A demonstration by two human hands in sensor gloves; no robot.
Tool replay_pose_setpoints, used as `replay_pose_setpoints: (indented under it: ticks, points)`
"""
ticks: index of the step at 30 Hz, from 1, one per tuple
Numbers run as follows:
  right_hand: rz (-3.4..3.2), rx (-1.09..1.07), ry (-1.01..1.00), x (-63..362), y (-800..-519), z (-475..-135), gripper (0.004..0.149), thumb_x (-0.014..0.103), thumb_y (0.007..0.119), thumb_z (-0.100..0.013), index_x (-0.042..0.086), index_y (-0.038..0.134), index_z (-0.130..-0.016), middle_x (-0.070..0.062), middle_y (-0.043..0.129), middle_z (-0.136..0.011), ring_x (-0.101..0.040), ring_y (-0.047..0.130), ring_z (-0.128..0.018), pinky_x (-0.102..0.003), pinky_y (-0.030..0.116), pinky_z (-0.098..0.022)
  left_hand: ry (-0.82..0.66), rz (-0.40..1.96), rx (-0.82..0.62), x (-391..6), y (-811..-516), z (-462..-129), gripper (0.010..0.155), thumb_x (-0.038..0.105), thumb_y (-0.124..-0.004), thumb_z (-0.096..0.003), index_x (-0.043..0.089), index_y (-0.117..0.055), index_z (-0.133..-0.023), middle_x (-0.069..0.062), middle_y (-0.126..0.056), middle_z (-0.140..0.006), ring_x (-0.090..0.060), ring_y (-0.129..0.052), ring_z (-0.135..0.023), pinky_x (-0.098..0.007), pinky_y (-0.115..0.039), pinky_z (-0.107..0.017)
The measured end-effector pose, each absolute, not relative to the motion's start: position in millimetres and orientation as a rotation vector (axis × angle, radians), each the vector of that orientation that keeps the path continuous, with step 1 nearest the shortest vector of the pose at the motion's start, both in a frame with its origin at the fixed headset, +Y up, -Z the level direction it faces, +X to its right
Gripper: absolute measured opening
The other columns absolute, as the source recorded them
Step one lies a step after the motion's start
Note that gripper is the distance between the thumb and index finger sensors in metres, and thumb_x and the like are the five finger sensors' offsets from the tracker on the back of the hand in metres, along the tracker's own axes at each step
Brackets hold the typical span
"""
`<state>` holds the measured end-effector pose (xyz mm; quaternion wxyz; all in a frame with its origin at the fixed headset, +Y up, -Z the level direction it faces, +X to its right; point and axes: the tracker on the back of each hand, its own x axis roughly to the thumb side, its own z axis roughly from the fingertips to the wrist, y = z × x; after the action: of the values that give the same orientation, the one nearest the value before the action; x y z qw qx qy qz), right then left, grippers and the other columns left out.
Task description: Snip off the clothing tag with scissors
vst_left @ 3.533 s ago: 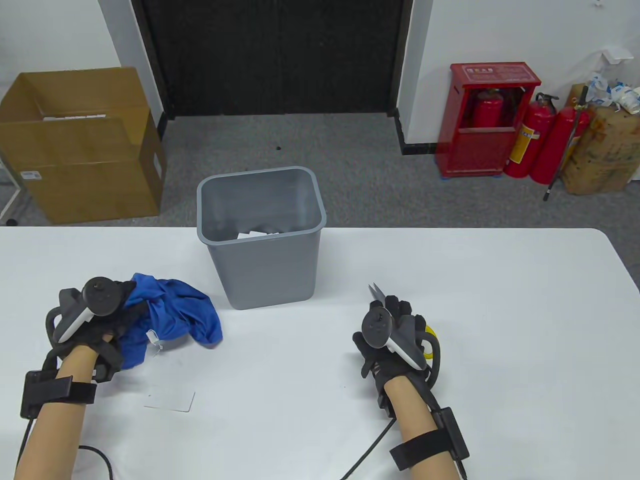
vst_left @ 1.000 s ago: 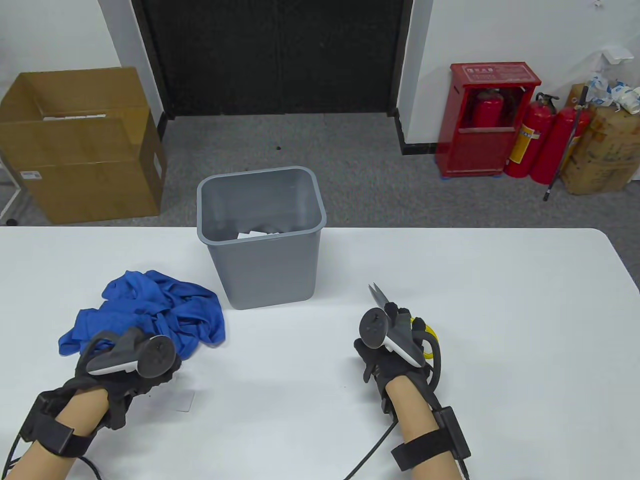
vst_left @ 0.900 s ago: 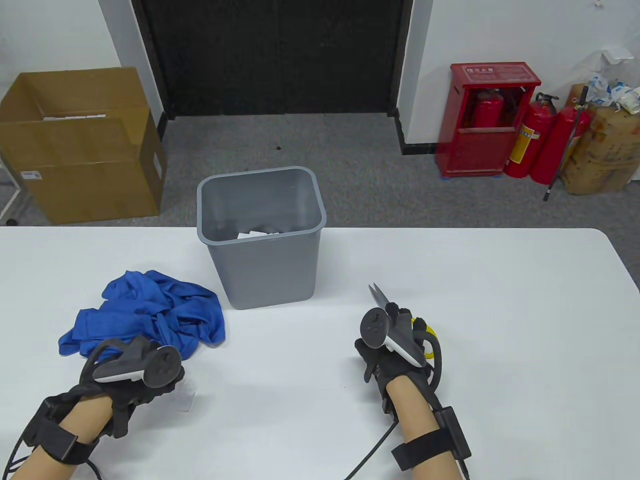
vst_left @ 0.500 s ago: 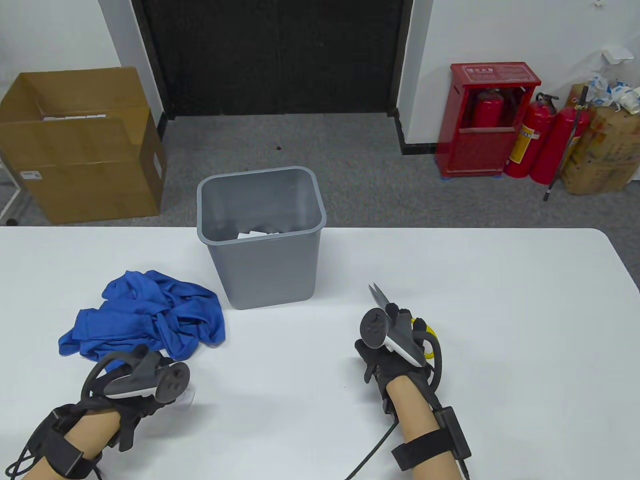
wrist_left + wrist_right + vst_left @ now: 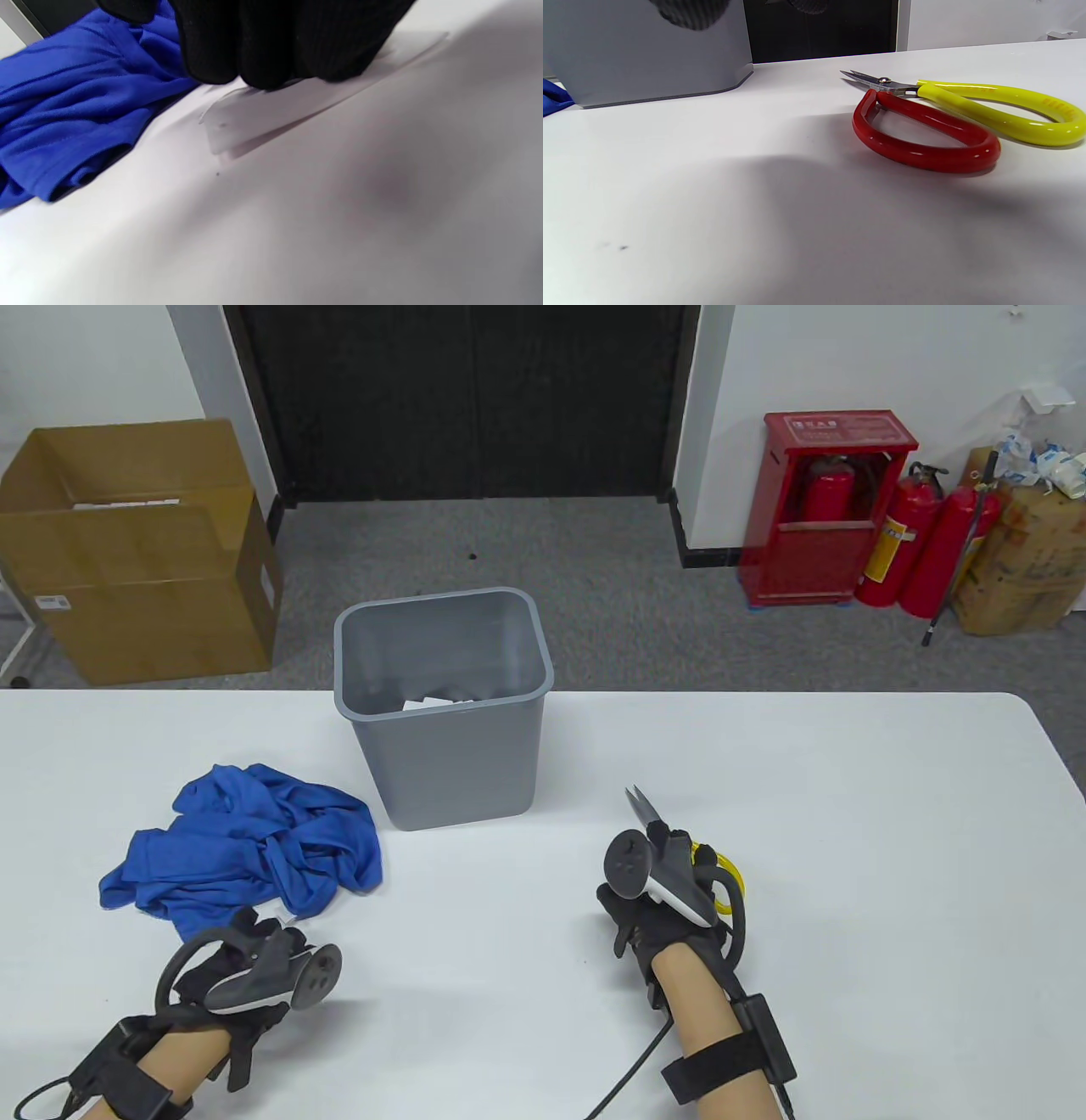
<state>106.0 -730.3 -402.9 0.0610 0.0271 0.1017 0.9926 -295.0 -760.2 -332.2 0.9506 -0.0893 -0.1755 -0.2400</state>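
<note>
Tag (image 5: 271, 114): we see it flat on the surface (image 5: 848, 814), beside the shirt (image 5: 254, 840).
Left grip (image 5: 246, 971): fingertips (image 5: 263, 63) press its edge.
Scissors (image 5: 950, 123): lying under our right grip (image 5: 657, 882), untouched; spread or not, we cannot tell.

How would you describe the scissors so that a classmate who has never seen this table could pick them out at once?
Start at the grey bin near the far edge of the white table. To its right, lying flat on the table beside the right hand, are the scissors. Their short steel blades point toward the bin, and one looped handle is red, the other yellow.
</note>
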Motion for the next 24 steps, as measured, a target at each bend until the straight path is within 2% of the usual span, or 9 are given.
replay_pose_setpoints:
  ticks: [4, 8, 10, 13, 16, 18, 20, 24]
  points:
    - [3.017, 0.089, 0.323, 103.4, -731.4, -402.2, 0.076, 0.056, 0.06, -0.045, 0.014, 0.039, -0.105, -0.022, 0.023, -0.112, -0.053, 0.03, -0.101, -0.073, 0.023, -0.065, -0.37, -0.496, -0.224, -291.8, -757.2, -330.5, 0.04, 0.037, -0.085, -0.0561, 0.03, -0.081, -0.095, 0.006, -0.09, -0.095, -0.022, -0.094, -0.091, -0.063, -0.062, -0.079]
    - [3.026, 0.101, 0.324, 99.4, -730.9, -401.5, 0.076, 0.055, 0.06, -0.045, 0.014, 0.039, -0.105, -0.022, 0.023, -0.112, -0.053, 0.029, -0.101, -0.073, 0.023, -0.065, -0.313, -0.415, -0.441, -293.0, -751.8, -334.3, 0.049, 0.034, -0.079, -0.0577, 0.024, -0.072, -0.105, -0.002, -0.08, -0.106, -0.029, -0.084, -0.101, -0.065, -0.057, -0.08]
    - [3.026, 0.112, 0.325, 96.9, -730.5, -400.6, 0.076, 0.055, 0.06, -0.045, 0.014, 0.039, -0.105, -0.022, 0.023, -0.112, -0.053, 0.029, -0.101, -0.073, 0.023, -0.065, -0.288, -0.394, -0.496, -293.5, -751.8, -336.1, 0.055, 0.039, -0.079, -0.0568, 0.022, -0.067, -0.108, -0.004, -0.074, -0.11, -0.031, -0.08, -0.104, -0.065, -0.056, -0.08]
    - [3.033, 0.128, 0.326, 93.3, -730.1, -399.5, 0.076, 0.056, 0.06, -0.045, 0.014, 0.039, -0.105, -0.022, 0.023, -0.112, -0.053, 0.029, -0.101, -0.073, 0.023, -0.065, -0.262, -0.363, -0.451, -291.1, -752.4, -338.9, 0.064, 0.057, -0.077, -0.0514, 0.021, -0.073, -0.104, -0.005, -0.08, -0.105, -0.032, -0.085, -0.1, -0.065, -0.059, -0.079]
    - [3.035, 0.142, 0.327, 90.2, -729.9, -398.6, 0.076, 0.055, 0.06, -0.045, 0.014, 0.039, -0.105, -0.022, 0.023, -0.112, -0.053, 0.029, -0.101, -0.073, 0.023, -0.065, -0.207, -0.369, -0.371, -284.0, -756.4, -339.5, 0.071, 0.068, -0.076, -0.0455, 0.019, -0.08, -0.097, -0.006, -0.087, -0.098, -0.033, -0.092, -0.093, -0.065, -0.063, -0.076]
    - [3.041, 0.149, 0.328, 88.9, -729.7, -397.9, 0.076, 0.056, 0.06, -0.045, 0.014, 0.039, -0.105, -0.022, 0.023, -0.112, -0.053, 0.029, -0.101, -0.073, 0.023, -0.065, -0.177, -0.432, -0.36, -279.3, -758.2, -339.8, 0.072, 0.07, -0.074, -0.0438, 0.021, -0.078, -0.097, -0.004, -0.088, -0.098, -0.031, -0.094, -0.092, -0.064, -0.065, -0.076]
    - [3.047, 0.152, 0.328, 88.4, -729.4, -397.6, 0.076, 0.056, 0.06, -0.045, 0.014, 0.039, -0.105, -0.022, 0.023, -0.112, -0.053, 0.029, -0.101, -0.073, 0.023, -0.065, -0.144, -0.389, -0.399, -280.0, -757.9, -339.9, 0.074, 0.07, -0.075, -0.0453, 0.019, -0.075, -0.1, -0.005, -0.086, -0.1, -0.032, -0.093, -0.094, -0.064, -0.064, -0.077]
    - [3.048, 0.151, 0.33, 88.5, -729.7, -397.8, 0.076, 0.055, 0.06, -0.045, 0.014, 0.039, -0.105, -0.022, 0.023, -0.112, -0.053, 0.029, -0.101, -0.073, 0.022, -0.065, -0.104, -0.354, -0.372, -284.5, -758.5, -340.8, 0.072, 0.067, -0.077, -0.048, 0.019, -0.071, -0.102, -0.004, -0.086, -0.099, -0.031, -0.095, -0.091, -0.062, -0.065, -0.077]
